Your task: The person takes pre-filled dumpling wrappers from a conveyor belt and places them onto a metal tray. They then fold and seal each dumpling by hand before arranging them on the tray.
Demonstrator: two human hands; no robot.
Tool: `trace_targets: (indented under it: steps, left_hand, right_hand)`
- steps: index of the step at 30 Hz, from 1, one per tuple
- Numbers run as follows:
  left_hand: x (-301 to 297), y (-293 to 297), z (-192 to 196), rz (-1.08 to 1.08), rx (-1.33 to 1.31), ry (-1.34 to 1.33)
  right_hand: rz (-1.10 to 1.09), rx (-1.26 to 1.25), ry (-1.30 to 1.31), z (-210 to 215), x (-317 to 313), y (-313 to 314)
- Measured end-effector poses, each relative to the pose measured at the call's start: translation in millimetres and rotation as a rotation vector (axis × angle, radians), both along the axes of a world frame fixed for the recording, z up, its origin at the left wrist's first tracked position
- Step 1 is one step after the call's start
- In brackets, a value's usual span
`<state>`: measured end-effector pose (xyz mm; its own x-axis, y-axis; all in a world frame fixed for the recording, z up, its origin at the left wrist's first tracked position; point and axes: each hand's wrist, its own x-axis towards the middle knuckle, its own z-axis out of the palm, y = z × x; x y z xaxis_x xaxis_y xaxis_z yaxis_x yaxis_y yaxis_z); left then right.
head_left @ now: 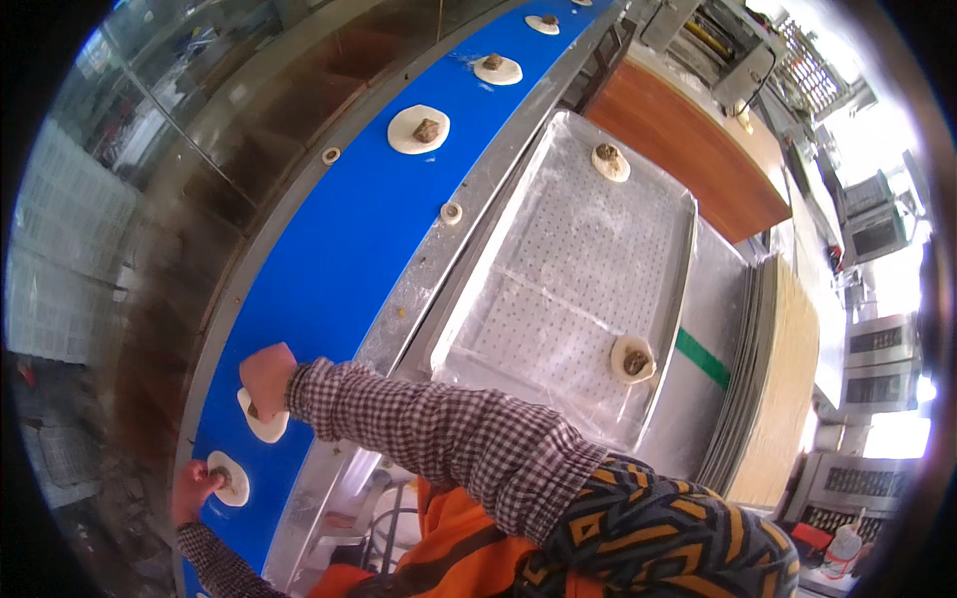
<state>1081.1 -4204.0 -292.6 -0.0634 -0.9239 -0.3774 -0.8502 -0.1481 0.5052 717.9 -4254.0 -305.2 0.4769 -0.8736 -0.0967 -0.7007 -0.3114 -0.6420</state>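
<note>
Across the view from 7 o'clock to just past 12, a blue belt (pixel 339 239), slanting between metal side rails. Off toward 2 o'clock from the centre, beside the belt, a perforated metal tray (pixel 558 259). Between 3 and 4 o'clock, beyond the tray, a stack of boards (pixel 773 389). Smaller, between 8 and 9 o'clock, the right hand (pixel 267 379), over the belt with back uppermost and fingers hidden; wide, narrow or gripping, cannot tell. At 8 o'clock, by the belt's outer edge, the left hand (pixel 194 490), with fingertips drawn narrow at a filling; pinching or only touching, cannot tell. Just at 3 o'clock from the left hand, touching, a flat dough disc (pixel 235 488), with long axis roughly 11 to 5; at 7 o'clock from the right hand and apart from it, so nearer the left. At 6 o'clock from the right hand, partly beneath, a second disc (pixel 268 430), tilted much the same way. On the tray, toward 1:30 and between 3 and 4, two filled dough pieces (pixel 618 171). Smallest, on the nearer disc, the brown lump of filling (pixel 226 477).
</note>
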Motion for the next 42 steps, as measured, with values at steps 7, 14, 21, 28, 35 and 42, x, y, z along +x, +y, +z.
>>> trace_targets:
  steps: [7,14,21,28,35,42]
  left_hand:
    - [42.7,60.2,-12.5,-0.078,-0.246,-0.378]
    - [-107.6,113.6,72.8,0.085,-0.294,-0.340]
    - [-330.6,66.9,50.9,-0.186,0.516,1.046]
    - [-496.6,57.7,-25.9,-0.981,0.055,0.368]
    - [-454.1,-13.0,13.5,-0.257,-0.493,0.295]
    - [-433.0,-96.4,-9.7,-0.211,-0.516,0.094]
  right_hand:
    - [0.180,-0.162,-0.333,63.8,4.6,60.8]
    - [-0.009,-0.058,-0.604,69.9,-80.7,103.3]
    - [-0.636,0.073,-0.634,52.6,-287.9,149.2]
    - [-1.009,0.586,-0.320,11.1,-340.0,174.6]
    - [-0.874,-0.147,0.059,37.4,-386.4,145.5]
    - [-0.795,-0.377,0.013,27.5,-447.6,-50.2]
